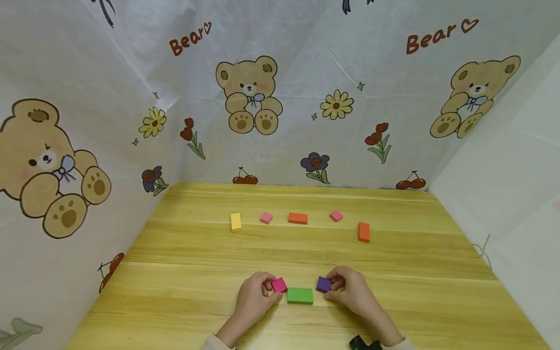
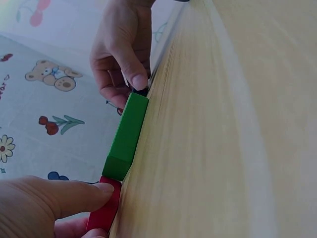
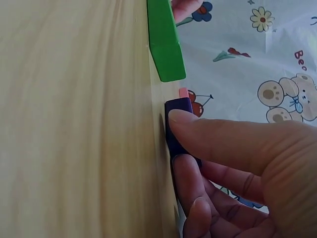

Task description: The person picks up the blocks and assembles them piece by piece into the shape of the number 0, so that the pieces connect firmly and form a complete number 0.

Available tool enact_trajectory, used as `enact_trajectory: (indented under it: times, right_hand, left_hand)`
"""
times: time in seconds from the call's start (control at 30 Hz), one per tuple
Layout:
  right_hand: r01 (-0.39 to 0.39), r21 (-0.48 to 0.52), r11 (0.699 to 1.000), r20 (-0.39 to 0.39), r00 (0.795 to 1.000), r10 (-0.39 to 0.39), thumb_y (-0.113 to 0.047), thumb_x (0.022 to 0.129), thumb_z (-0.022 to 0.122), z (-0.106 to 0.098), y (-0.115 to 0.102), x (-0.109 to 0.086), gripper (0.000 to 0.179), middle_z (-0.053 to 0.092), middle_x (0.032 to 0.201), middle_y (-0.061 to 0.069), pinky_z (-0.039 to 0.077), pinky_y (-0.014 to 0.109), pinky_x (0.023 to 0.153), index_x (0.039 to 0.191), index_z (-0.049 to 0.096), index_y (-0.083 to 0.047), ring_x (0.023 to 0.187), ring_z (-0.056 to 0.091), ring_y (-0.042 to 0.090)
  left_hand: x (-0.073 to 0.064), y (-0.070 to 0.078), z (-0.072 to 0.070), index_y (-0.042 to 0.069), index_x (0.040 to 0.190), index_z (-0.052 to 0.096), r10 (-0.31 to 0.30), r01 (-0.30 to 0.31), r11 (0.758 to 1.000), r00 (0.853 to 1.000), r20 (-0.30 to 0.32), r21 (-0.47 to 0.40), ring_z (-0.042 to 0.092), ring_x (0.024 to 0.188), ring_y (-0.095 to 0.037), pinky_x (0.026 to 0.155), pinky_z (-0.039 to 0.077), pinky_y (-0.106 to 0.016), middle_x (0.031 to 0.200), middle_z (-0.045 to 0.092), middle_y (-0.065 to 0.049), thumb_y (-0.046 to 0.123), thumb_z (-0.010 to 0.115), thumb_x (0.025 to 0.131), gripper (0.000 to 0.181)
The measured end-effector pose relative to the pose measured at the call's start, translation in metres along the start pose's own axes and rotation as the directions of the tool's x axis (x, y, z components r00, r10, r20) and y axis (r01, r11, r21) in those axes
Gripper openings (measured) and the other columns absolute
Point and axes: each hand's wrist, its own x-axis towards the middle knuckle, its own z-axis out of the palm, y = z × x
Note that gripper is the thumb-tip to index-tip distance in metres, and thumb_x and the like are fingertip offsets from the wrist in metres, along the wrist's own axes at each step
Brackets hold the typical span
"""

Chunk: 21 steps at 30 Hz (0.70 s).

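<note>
Between both hands a green rectangular block [image 1: 300, 296] lies flat on the wooden table. My left hand [image 1: 255, 297] pinches a small magenta block [image 1: 279, 285] close to the green block's upper left corner. In the left wrist view, the thumb presses on this block [image 2: 105, 210], which stands right at the end of the green block [image 2: 127, 139]. With thumb and fingers, my right hand [image 1: 350, 290] grips a dark purple block [image 1: 323, 284] to the right. A gap shows between the purple block [image 3: 178, 124] and the green block [image 3: 167, 54] in the right wrist view.
Farther back lie a yellow block [image 1: 236, 222], a pink block [image 1: 266, 218], an orange block [image 1: 298, 218], another pink block [image 1: 336, 216] and a second orange block [image 1: 364, 232]. A bear-print cloth [image 1: 297, 141] rises behind the wooden table [image 1: 183, 272]. A black object [image 1: 363, 343] shows by the right wrist.
</note>
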Motion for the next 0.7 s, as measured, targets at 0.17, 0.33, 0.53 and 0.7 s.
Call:
enact_trajectory:
  times: [0.17,0.33,0.53,0.7]
  right_hand:
    - [0.015,0.000,1.000,0.017,1.000,-0.015,-0.007,0.067,0.088,0.0009,-0.0011,-0.0006,0.034,0.065,0.084,0.003,0.051,0.020,0.060,0.095,0.068,-0.005,0.069,0.059,0.004]
    - [0.016,0.007,1.000,0.027,0.999,-0.016,-0.007,0.067,0.088,0.0023,-0.0023,-0.0009,0.034,0.065,0.084,0.004,0.051,0.020,0.060,0.094,0.068,-0.004,0.069,0.058,0.005]
    - [0.038,0.029,0.999,0.037,0.999,-0.039,-0.008,0.067,0.088,0.0037,-0.0030,-0.0016,0.035,0.064,0.083,0.004,0.051,0.020,0.059,0.094,0.067,-0.004,0.069,0.058,0.005]
    - [0.062,0.031,0.998,0.039,0.997,-0.063,-0.009,0.067,0.088,0.0047,-0.0023,-0.0018,0.035,0.064,0.082,0.004,0.051,0.020,0.058,0.094,0.067,-0.004,0.068,0.058,0.003]
  left_hand:
    - [0.0003,0.0006,-0.0005,0.007,0.092,0.071,-0.001,0.001,1.000,1.000,0.000,0.002,0.044,0.059,0.003,0.056,0.039,-0.016,0.072,0.058,0.006,0.013,0.086,0.069,0.029]
    - [0.0003,0.0010,-0.0009,0.008,0.093,0.071,-0.005,0.005,1.000,1.000,0.006,0.004,0.043,0.059,0.003,0.056,0.038,-0.017,0.072,0.057,0.006,0.014,0.086,0.069,0.028]
    - [0.0005,0.0018,-0.0015,0.008,0.094,0.072,-0.016,0.016,1.000,1.000,0.017,0.006,0.043,0.060,0.002,0.056,0.038,-0.017,0.072,0.057,0.006,0.014,0.086,0.070,0.028]
    - [0.0006,0.0021,-0.0014,0.008,0.094,0.072,-0.017,0.017,1.000,1.000,0.018,0.008,0.043,0.060,0.002,0.056,0.038,-0.017,0.072,0.056,0.007,0.014,0.086,0.070,0.028]
